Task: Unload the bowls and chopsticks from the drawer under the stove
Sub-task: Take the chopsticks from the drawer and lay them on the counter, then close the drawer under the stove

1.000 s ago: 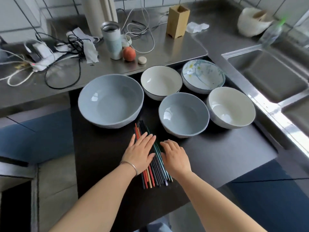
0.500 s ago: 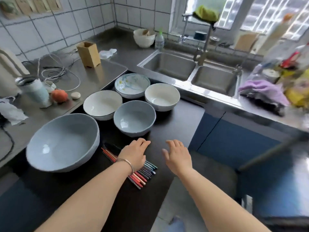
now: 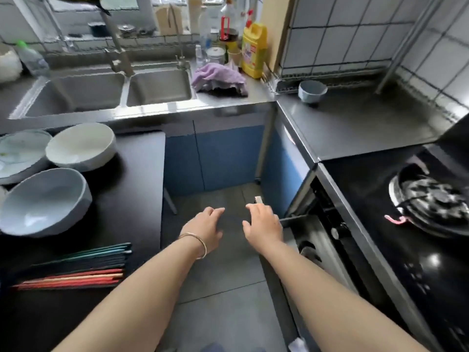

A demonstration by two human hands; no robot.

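Coloured chopsticks (image 3: 76, 270) lie in a bundle on the black table (image 3: 137, 199) at the left. Behind them stand a grey-blue bowl (image 3: 43, 199), a white bowl (image 3: 81, 146) and a patterned bowl (image 3: 20, 153). My left hand (image 3: 205, 229) hovers over the floor with relaxed fingers, holding nothing. My right hand (image 3: 264, 224) hangs empty beside it, just left of the open drawer (image 3: 314, 240) under the stove (image 3: 429, 199). The drawer's inside is dark; I cannot tell what it holds.
A double sink (image 3: 106, 90) runs along the back, with a purple cloth (image 3: 218, 77) and a yellow bottle (image 3: 253, 49) to its right. A small blue bowl (image 3: 312, 90) stands on the steel counter behind the stove. Blue cabinet doors (image 3: 218, 156) face the grey floor.
My view has swung right, from the table to the stove. Both hands have left the chopsticks and moved right over the floor, towards the drawer.
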